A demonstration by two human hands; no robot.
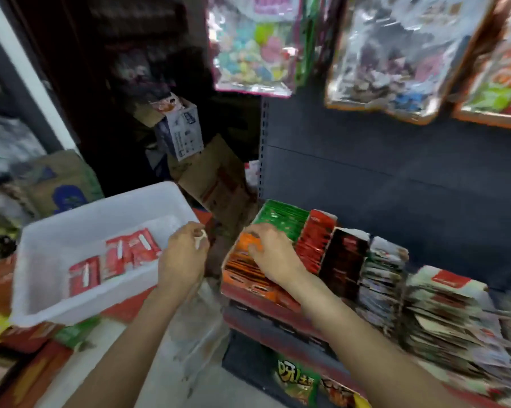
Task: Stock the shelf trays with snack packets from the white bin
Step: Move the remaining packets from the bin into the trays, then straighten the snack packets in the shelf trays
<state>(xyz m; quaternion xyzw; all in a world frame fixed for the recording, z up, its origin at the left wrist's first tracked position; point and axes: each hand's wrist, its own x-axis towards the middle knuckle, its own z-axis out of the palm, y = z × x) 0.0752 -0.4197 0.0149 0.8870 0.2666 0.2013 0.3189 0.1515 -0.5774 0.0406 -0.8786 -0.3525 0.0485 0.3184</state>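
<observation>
Head view: white bin point(57, 231) at left centre of frame, red snack packets point(115, 260) lying flat inside, long axes roughly bottom-left to top-right. Left hand point(183, 254) hangs over the bin's right rim, nearer the packets, fingers curled round a small pale scrap. Right hand point(270, 253) presses curled fingers on the orange packets point(242, 269) in the leftmost shelf tray. Green tray point(280, 216) behind. No label legible except a green bag point(297, 381), lower centre, in Korean script.

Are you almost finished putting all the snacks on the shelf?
Getting close. The shelf trays already look packed with rows of packets. The right hand is on the orange packets in the front tray; the left hand pinches something small and white. A few red packets remain in the white bin.
</observation>
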